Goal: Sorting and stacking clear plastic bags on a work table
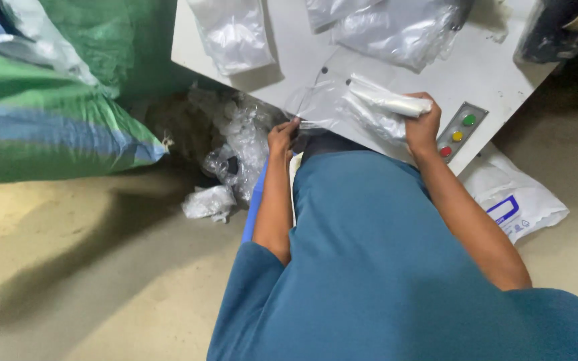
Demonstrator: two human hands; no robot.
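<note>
Sandy concrete floor (102, 281) fills the lower left, and a white table (496, 73) slants across the top of the view with a small panel of three coloured buttons (459, 130) near its edge at about three o'clock from the hands. Over that edge the left hand (282, 137) pinches the near corner of a clear plastic bag (332, 107), thumb and fingers closed on the film. At three o'clock from it the right hand (423, 124) is clenched around a white rolled bundle (393, 101) that pokes out toward ten o'clock, resting against the same bag — so the bag is stretched between both hands, just above the table's edge. More clear bags (396, 27) lie farther up the table at twelve o'clock. Crumpled plastic scraps (235, 154) are heaped on the floor at nine o'clock from the left hand, beside a large green and blue sack (41, 127). A white printed pouch (520, 197) lies on the floor at five o'clock from the right hand.
</note>
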